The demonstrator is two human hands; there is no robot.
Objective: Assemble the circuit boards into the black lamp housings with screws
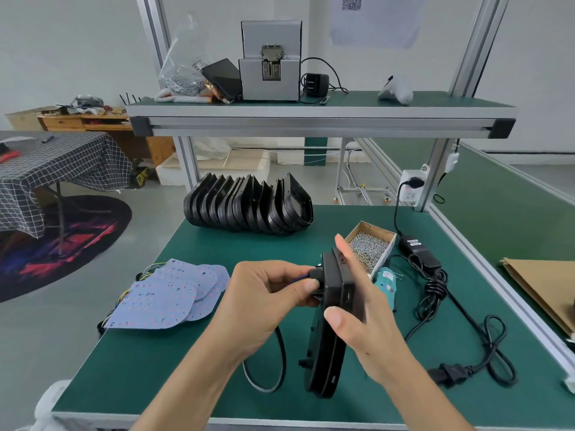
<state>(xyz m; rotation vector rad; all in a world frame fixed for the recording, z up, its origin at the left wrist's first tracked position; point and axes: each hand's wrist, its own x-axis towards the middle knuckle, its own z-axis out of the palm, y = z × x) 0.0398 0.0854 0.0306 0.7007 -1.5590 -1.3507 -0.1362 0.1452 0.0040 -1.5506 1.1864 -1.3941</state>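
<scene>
1. The lamp housing (334,331) stands on edge on the green bench (186,353). It looks like stiff, light moulded plastic, probably smooth, so hold it by the rim.
2. The right hand (362,309) steadies it, fingers straight against its side, thumb on the edge.
3. The left hand (264,303) pinches a black plug (316,275) at its back.
4. The circuit boards (168,295), thin and likely fragile, lie stacked to the left; lift them by their edges.
5. The screws (368,248) fill a cardboard box; they are tiny and would slip easily.
</scene>
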